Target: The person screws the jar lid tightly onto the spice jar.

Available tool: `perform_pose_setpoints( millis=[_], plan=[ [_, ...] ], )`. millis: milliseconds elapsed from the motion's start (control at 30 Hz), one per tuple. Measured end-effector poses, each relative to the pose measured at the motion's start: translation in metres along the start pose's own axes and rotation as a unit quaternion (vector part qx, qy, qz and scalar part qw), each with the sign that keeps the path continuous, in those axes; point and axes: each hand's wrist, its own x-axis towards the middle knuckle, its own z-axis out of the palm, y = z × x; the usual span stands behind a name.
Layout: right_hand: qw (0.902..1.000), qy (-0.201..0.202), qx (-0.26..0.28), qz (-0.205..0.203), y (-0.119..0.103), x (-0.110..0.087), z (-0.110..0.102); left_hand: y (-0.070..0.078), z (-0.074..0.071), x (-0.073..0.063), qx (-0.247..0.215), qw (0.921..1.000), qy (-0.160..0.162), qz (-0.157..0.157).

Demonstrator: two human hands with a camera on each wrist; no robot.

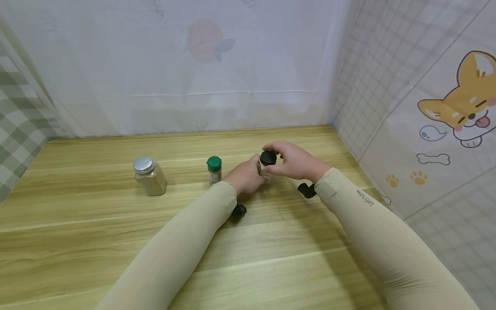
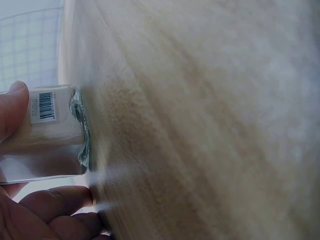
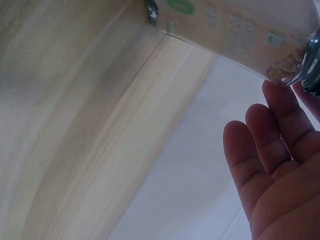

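Note:
A clear glass jar with a black lid stands on the table, between my hands. My left hand grips the jar's body from the left; in the left wrist view its thumb lies on the glass beside a barcode sticker. At the top, my right hand holds the lid between thumb and forefinger. The right wrist view shows its other fingers extended near the jar's neck, with a printed label on the glass and pale brown contents visible near the neck.
Left of my hands stands a small shaker with a green cap. Farther left is a square jar with a silver lid. The wooden table ends at a white covered wall behind and a patterned wall on the right.

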Motion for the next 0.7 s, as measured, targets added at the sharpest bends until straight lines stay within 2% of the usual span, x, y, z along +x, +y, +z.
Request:
perform_pose_setpoints(
  millis=[167,500,700],
  plan=[
    [0.9999,0.001,0.001,-0.013,0.0008,0.0006,0.0003,-0.0002,-0.0003,0.0,-0.003,1.0,-0.005,-0.004],
    [0.9998,0.0,0.008,0.018,0.0,0.0014,0.0015,-0.0007,0.0007,0.0011,-0.002,1.0,0.001,0.0],
    [0.9999,-0.003,0.012,0.002,0.003,0.0013,0.0013,-0.0022,0.0009,0.003,0.003,1.0,0.001,0.001]
  ],
)
